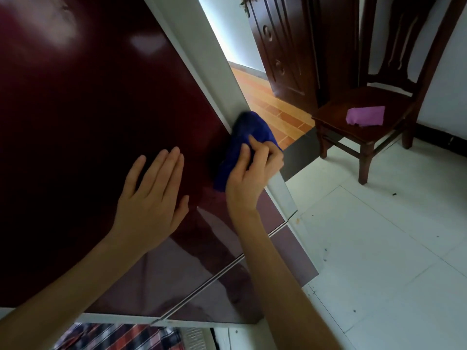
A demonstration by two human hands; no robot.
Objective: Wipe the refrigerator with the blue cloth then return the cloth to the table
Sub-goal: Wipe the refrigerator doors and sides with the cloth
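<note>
The refrigerator [88, 102] fills the left of the view, its glossy dark red door edged by a pale grey side. A blue cloth [242, 137] is bunched against the door's right edge. My right hand [252, 173] grips the cloth with curled fingers and presses it on the door. My left hand [154, 195] lies flat on the door, fingers straight, just left of the cloth. A seam between the doors runs below my wrists.
A dark wooden chair [333, 130] stands at the right on white floor tiles, with a purple cloth [365, 116] on its seat. Behind it is a dark wooden door [285, 46]. An orange tiled floor [275, 109] shows past the refrigerator's edge.
</note>
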